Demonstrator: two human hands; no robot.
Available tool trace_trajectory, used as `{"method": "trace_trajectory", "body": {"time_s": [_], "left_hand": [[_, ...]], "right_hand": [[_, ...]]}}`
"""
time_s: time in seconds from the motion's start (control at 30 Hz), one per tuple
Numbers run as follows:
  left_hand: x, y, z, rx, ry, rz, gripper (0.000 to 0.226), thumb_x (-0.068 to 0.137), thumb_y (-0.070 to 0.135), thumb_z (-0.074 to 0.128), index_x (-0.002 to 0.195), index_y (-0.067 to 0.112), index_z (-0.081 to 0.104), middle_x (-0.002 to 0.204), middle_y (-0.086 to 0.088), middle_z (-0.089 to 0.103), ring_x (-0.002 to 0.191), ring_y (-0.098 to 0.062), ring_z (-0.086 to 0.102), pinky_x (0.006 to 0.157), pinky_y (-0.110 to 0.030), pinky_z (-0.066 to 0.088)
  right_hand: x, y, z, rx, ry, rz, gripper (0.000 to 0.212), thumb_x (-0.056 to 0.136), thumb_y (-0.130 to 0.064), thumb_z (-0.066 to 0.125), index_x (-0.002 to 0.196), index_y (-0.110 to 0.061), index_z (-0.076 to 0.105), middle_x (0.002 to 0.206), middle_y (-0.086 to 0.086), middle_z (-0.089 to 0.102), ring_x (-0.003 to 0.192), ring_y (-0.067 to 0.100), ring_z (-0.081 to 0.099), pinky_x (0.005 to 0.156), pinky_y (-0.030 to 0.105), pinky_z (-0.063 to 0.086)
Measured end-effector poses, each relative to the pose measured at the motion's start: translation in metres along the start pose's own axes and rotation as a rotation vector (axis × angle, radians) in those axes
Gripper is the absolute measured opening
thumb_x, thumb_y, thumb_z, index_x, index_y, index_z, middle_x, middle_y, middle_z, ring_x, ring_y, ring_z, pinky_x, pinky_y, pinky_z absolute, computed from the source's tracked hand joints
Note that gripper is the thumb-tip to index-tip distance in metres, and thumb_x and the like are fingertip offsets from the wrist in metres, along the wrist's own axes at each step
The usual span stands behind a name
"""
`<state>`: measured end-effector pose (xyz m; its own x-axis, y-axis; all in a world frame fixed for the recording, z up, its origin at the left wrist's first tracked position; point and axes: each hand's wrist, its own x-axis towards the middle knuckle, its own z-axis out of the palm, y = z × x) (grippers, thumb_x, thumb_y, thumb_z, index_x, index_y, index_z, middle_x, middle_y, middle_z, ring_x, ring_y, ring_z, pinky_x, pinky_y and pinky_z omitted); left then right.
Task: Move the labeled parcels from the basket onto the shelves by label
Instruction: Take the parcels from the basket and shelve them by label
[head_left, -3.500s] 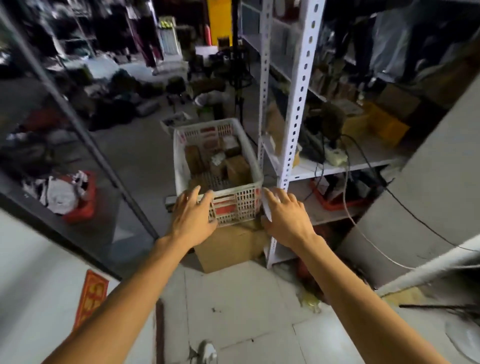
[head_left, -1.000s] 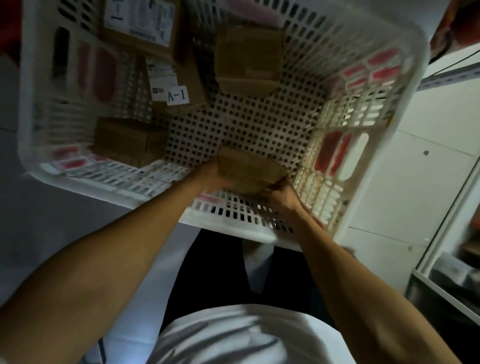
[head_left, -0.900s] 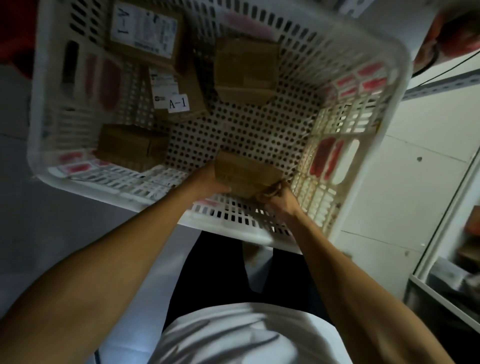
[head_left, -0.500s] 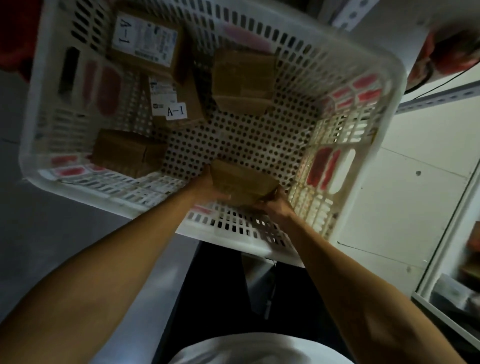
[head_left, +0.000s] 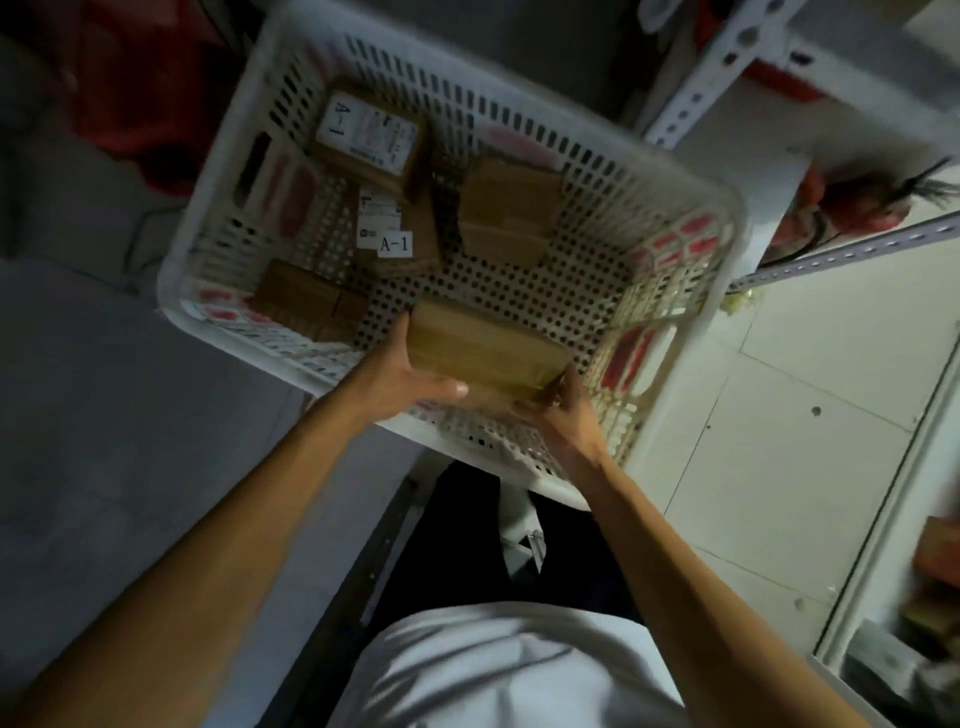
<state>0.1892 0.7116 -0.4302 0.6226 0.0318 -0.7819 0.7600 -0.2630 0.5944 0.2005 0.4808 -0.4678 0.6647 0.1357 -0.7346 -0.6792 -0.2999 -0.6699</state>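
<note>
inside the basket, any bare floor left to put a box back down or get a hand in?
Bare perforated floor lies between the held parcel, the unlabeled parcel and the basket's right wall. Crowded on the left: two A-1 parcels overlap, with another box in the near-left corner.

Both bare forearms stretched forward over the near rim of the basket (head_left: 691, 187), left hand (head_left: 400, 376) clasped on the left end of a brown parcel (head_left: 483, 348) with thumb along its underside, right hand (head_left: 563, 410) cupping its right corner, fingers curled.
</note>
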Motion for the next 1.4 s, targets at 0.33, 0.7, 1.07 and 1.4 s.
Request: {"method": "trace_trajectory", "body": {"time_s": [0.33,0.7,1.07,1.4], "left_hand": [[-0.105,0.032,0.059,-0.014,0.473,0.154,0.130,0.049,0.062,0.082,0.153,0.026,0.014,0.148,-0.010,0.027,0.135,-0.032,0.034,0.105,-0.054,0.043],[-0.145,0.034,0.196,-0.095,0.799,0.095,0.107,0.061,0.038,0.091,0.147,0.022,0.031,0.131,-0.004,0.048,0.115,-0.015,0.049,0.092,-0.033,0.049],[-0.166,0.017,0.269,-0.412,0.930,0.117,0.063,0.072,0.033,0.086,0.124,0.022,0.053,0.119,0.003,0.057,0.107,-0.010,0.056,0.079,-0.010,0.044],[-0.156,0.008,0.263,-0.376,0.897,-0.059,0.047,0.076,0.058,0.075,0.105,0.021,0.071,0.099,0.007,0.071,0.091,-0.011,0.065,0.074,-0.021,0.046]], "right_hand": [[-0.068,-0.059,-0.057,-0.076,-0.170,-0.400,0.079,0.066,-0.004,0.079,0.133,-0.030,0.048,0.116,-0.015,0.061,0.117,0.021,0.059,0.092,0.050,0.057],[-0.095,-0.064,-0.166,-0.473,-0.261,-0.617,0.107,0.063,-0.037,0.083,0.154,-0.030,0.028,0.134,-0.002,0.038,0.126,0.017,0.038,0.104,0.038,0.044],[-0.105,-0.038,-0.198,-0.550,-0.356,-0.573,0.063,0.067,-0.047,0.088,0.122,-0.030,0.063,0.105,-0.011,0.075,0.093,0.005,0.072,0.079,0.037,0.062],[-0.088,-0.050,-0.183,-0.896,-0.249,-0.624,0.053,0.073,-0.064,0.075,0.101,-0.024,0.055,0.097,-0.001,0.070,0.086,0.020,0.066,0.070,0.040,0.055]]}}
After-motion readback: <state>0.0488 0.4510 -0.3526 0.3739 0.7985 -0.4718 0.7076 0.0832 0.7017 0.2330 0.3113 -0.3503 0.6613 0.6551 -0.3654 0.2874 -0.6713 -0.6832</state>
